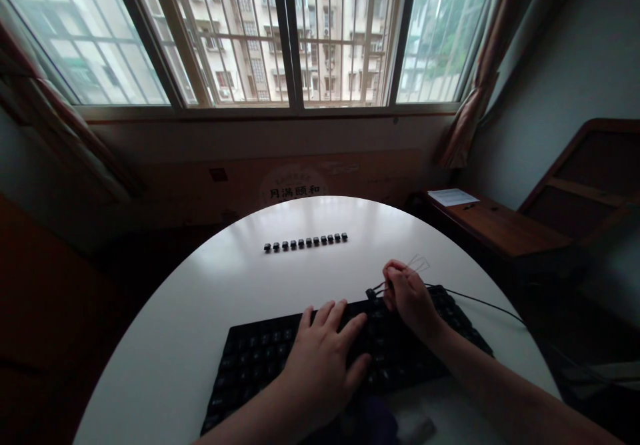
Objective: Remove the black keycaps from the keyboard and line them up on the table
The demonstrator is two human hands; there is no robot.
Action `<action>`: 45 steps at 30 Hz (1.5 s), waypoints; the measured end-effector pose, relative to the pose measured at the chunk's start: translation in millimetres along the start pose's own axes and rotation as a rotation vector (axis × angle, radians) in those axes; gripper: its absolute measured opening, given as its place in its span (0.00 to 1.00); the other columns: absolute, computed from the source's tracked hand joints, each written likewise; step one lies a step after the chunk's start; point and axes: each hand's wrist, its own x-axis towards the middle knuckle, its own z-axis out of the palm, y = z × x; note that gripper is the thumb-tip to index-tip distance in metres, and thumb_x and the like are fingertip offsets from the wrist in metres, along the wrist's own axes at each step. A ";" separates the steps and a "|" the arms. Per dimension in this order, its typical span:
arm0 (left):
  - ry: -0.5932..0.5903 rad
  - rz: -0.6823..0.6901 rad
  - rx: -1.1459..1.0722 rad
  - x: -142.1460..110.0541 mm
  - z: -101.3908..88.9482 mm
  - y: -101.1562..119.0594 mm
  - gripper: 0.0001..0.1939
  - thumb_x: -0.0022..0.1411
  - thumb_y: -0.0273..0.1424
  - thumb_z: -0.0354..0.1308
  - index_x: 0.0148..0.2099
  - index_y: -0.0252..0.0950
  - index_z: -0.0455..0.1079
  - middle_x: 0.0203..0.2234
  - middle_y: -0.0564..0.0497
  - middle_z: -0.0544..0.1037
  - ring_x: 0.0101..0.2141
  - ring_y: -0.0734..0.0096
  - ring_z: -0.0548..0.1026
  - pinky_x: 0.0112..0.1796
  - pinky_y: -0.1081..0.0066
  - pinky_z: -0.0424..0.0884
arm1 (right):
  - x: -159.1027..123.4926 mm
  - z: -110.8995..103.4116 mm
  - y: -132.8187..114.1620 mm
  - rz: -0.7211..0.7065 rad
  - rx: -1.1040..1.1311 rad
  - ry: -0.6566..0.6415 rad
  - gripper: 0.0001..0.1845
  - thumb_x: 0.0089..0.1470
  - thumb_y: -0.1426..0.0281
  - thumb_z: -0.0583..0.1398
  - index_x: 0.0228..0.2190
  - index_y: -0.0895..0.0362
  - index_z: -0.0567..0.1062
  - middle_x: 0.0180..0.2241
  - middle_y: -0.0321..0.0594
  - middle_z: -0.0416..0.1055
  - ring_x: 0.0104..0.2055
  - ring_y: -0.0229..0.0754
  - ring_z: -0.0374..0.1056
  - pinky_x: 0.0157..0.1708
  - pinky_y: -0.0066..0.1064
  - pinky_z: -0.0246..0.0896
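A black keyboard [250, 358] lies on a white round table [165, 338]. My left hand [325, 348] rests on it, fingers spread over the keys. In my right hand [407, 291], above the keyboard's far edge, the fingers close around a thin wire keycap puller [421, 263]. Its wire loops stick out behind the hand, and its other end reaches left to a black keycap [371, 293] just over the back edge of the keyboard. Beyond the keyboard, several loose black keycaps [309, 241] stand in a slanting row on the table.
A black cable [480, 298] runs from the keyboard over the table's right edge. To the right stand a brown wooden chair [575, 185] and a low wooden surface bearing a white paper [453, 197]. A barred window [295, 38] with curtains is ahead.
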 end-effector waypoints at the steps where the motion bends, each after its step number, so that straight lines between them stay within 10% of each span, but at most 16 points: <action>1: -0.006 -0.002 -0.001 -0.4 0.2 0.4 0.29 0.62 0.42 0.55 0.64 0.49 0.59 0.63 0.42 0.61 0.61 0.44 0.59 0.57 0.37 0.52 | 1.1 -0.2 1.1 0.005 0.037 0.006 0.15 0.60 0.60 0.49 0.25 0.54 0.59 0.13 0.27 0.53 0.13 0.33 0.51 0.13 0.24 0.46; 7: 0.100 -0.030 -0.079 -5.1 -11.5 1.0 0.27 0.62 0.39 0.55 0.62 0.41 0.61 0.60 0.41 0.66 0.58 0.49 0.65 0.56 0.46 0.60 | -3.5 -3.4 -12.2 -0.083 0.029 -0.081 0.14 0.60 0.62 0.50 0.25 0.55 0.61 0.14 0.27 0.54 0.14 0.31 0.51 0.14 0.22 0.45; 11: 0.199 -0.083 -0.250 -7.1 -33.4 -4.2 0.12 0.65 0.38 0.49 0.45 0.38 0.69 0.39 0.47 0.77 0.39 0.60 0.74 0.40 0.60 0.69 | -22.8 -5.2 -35.0 -0.258 -0.093 -0.163 0.13 0.61 0.65 0.50 0.26 0.56 0.64 0.16 0.29 0.57 0.17 0.31 0.53 0.17 0.23 0.48; 27: 0.260 -0.120 -0.441 -2.0 -33.7 -12.2 0.11 0.59 0.34 0.51 0.26 0.37 0.62 0.20 0.55 0.67 0.23 0.72 0.63 0.25 0.72 0.53 | -37.1 12.2 -43.1 -1.063 -0.621 -0.373 0.08 0.55 0.73 0.52 0.24 0.56 0.60 0.19 0.30 0.59 0.20 0.31 0.53 0.22 0.25 0.43; 36: 0.344 -0.092 -0.815 6.7 -28.8 -21.5 0.13 0.57 0.38 0.51 0.26 0.36 0.62 0.18 0.57 0.63 0.22 0.74 0.62 0.23 0.75 0.57 | -56.5 10.5 -73.0 -0.887 -0.864 -0.178 0.07 0.55 0.74 0.51 0.26 0.56 0.63 0.23 0.36 0.62 0.27 0.38 0.58 0.27 0.30 0.49; 41: 0.191 -0.069 -1.078 10.1 -22.6 -23.5 0.15 0.57 0.43 0.51 0.27 0.38 0.60 0.15 0.60 0.61 0.16 0.77 0.59 0.17 0.76 0.56 | -54.9 2.4 -85.2 -0.854 -0.883 -0.037 0.11 0.60 0.75 0.51 0.40 0.57 0.72 0.50 0.49 0.65 0.52 0.50 0.61 0.49 0.43 0.61; 45: 0.100 -0.033 -1.151 10.0 -14.7 -20.9 0.16 0.56 0.45 0.52 0.28 0.38 0.58 0.15 0.60 0.60 0.13 0.78 0.59 0.14 0.77 0.55 | -49.4 -0.1 -77.1 -0.799 -0.777 -0.222 0.20 0.62 0.78 0.48 0.52 0.55 0.68 0.40 0.43 0.70 0.39 0.39 0.68 0.38 0.31 0.67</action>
